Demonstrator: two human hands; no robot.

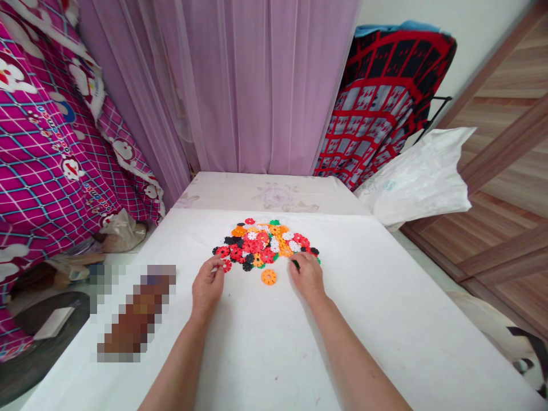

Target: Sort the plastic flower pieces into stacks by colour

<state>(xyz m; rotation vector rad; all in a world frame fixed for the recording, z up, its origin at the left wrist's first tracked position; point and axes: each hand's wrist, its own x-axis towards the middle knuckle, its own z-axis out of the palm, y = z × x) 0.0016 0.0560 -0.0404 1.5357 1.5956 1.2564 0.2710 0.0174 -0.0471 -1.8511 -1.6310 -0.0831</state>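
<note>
A heap of notched plastic snowflake discs (257, 242) in red, orange, black, white and green lies on the white-covered table. My left hand (208, 285) is at the heap's near left edge, its fingers closed at a red snowflake disc (226, 265). At the near right edge, my right hand (309, 274) has its fingers curled together. A small dark green piece (295, 264) shows at its fingertips, partly hidden by them. One orange snowflake disc (269, 277) lies apart from the heap, flat on the table between my hands.
The white table cover (265, 348) extends around the heap, with a flowered strip (240, 191) at the far end. A blurred-out patch (137, 319) covers something at left. Purple curtains (265, 85) hang behind; a white plastic bag (422, 177) is at the right.
</note>
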